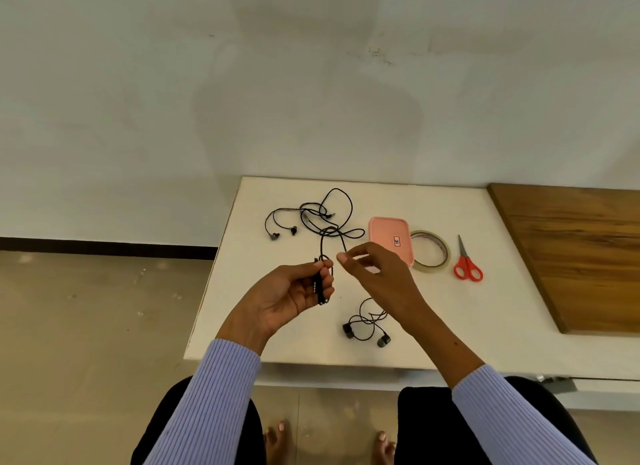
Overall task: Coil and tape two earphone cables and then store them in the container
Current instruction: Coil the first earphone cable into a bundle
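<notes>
My left hand [294, 291] is raised over the white table [467, 308], shut on the plug end and a small loop of a black earphone cable [323, 248]. My right hand [374, 274] pinches the same cable just to the right, at about the same height. That cable's earbuds [367, 333] lie on the table under my right wrist. A second black earphone [311, 215] lies loose and tangled at the table's far left. The pink container [388, 236] sits beyond my right hand, partly hidden by it.
A roll of clear tape [431, 253] lies right of the pink container, and red-handled scissors [467, 262] lie further right. A wooden board [581, 253] covers the table's right side. The table's left edge drops to the floor.
</notes>
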